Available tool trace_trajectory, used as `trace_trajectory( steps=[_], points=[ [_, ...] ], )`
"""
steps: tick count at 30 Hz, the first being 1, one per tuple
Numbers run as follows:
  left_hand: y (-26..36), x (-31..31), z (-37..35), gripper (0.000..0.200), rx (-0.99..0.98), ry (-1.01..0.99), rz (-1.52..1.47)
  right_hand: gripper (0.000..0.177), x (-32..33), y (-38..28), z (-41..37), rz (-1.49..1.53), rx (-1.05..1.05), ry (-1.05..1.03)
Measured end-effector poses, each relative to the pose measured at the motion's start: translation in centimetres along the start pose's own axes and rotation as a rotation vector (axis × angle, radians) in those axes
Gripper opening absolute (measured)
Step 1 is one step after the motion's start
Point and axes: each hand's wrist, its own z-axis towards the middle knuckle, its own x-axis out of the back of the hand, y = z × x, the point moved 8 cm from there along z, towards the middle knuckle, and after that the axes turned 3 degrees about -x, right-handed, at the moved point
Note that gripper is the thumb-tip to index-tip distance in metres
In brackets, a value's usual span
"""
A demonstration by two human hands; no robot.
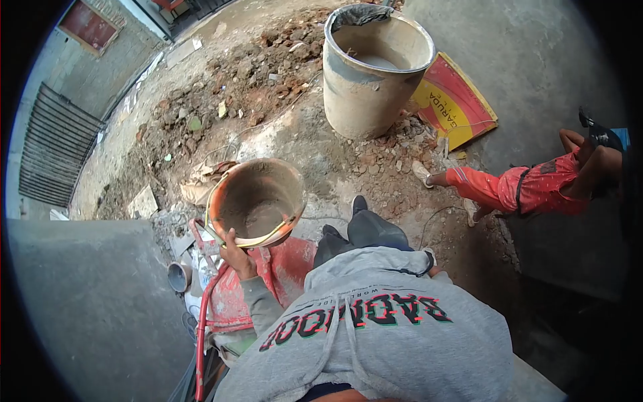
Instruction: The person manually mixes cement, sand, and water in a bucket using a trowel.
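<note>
My left hand is closed on the rim of an orange bucket, beside its yellowish handle. The bucket is tilted so its inside faces me, coated with grey-brown cement residue. Below it lies a red, cement-stained wheelbarrow with a red tubular frame. Of my right hand, only a little skin shows past the edge of my grey sweatshirt, near a dark band. Its fingers are hidden, and I cannot make out whether it holds anything.
A large cement-smeared drum stands ahead, beside a yellow and red sign. Rubble covers the ground to the left. A person in red stands at the right. A small pail lies by the grey wall.
</note>
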Motion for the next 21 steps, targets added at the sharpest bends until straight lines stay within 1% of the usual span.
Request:
trace_trajectory(
  steps=[1,2,4,5,6,7,8,9,10,13,14,16,17,19,20,21],
  points=[
    [0.5,0.9,0.4,0.038,-0.055,0.043,-0.03,0.035,-0.1,0.3,0.0,-0.015,0.003,-0.008],
    [1.4,1.7,0.4,0.037,-0.084,0.022,0.016,0.035,0.0,0.4,0.1,-0.027,0.007,-0.013],
    [2.5,2.7,0.0,0.055,-0.039,0.05,0.049,0.035,0.7,0.1,0.3,-0.04,0.014,-0.013],
    [4.1,2.6,-1.0,0.055,-0.042,0.064,0.049,0.035,0.7,0.2,0.4,-0.044,0.015,-0.011],
    [6.4,1.7,-2.2,0.055,-0.079,0.079,0.08,0.035,1.1,0.4,0.7,-0.039,0.011,-0.002],
    [7.3,0.2,-2.5,0.055,-0.113,0.076,0.104,0.035,1.7,0.6,0.6,-0.018,-0.001,0.017],
    [5.3,2.4,-0.6,0.058,-0.075,0.096,0.137,0.035,2.1,1.1,0.7,0.012,-0.017,0.038],
    [3.8,3.8,0.0,0.061,-0.086,0.053,0.137,0.035,2.5,1.2,0.9,0.046,-0.031,0.064],
    [4.4,3.0,-0.2,0.063,-0.099,0.01,0.137,0.035,3.2,0.9,0.9,0.081,-0.043,0.089],
    [5.8,0.4,-1.2,0.066,-0.164,-0.007,0.159,0.035,4.8,0.4,1.7,0.171,-0.064,0.159],
    [5.5,-0.2,-0.8,0.065,-0.223,-0.051,0.172,0.035,5.5,0.5,2.2,0.192,-0.068,0.18],
    [4.7,-1.8,-0.9,0.064,-0.13,-0.071,0.087,0.036,7.1,0.7,3.3,0.225,-0.07,0.216],
    [5.2,-3.2,-1.1,0.064,-0.14,-0.077,0.075,0.036,8.0,0.6,3.8,0.24,-0.069,0.235],
    [7.8,-7.1,-2.3,0.064,-0.287,-0.089,0.05,0.036,9.8,0.6,4.8,0.269,-0.065,0.269],
    [8.6,-9.0,-2.5,0.064,-0.294,-0.091,0.045,0.036,10.8,0.8,5.3,0.282,-0.064,0.279],
    [8.7,-11.6,-2.5,0.063,-0.195,-0.157,0.032,0.036,12.0,0.9,5.5,0.292,-0.063,0.287]
  ],
)
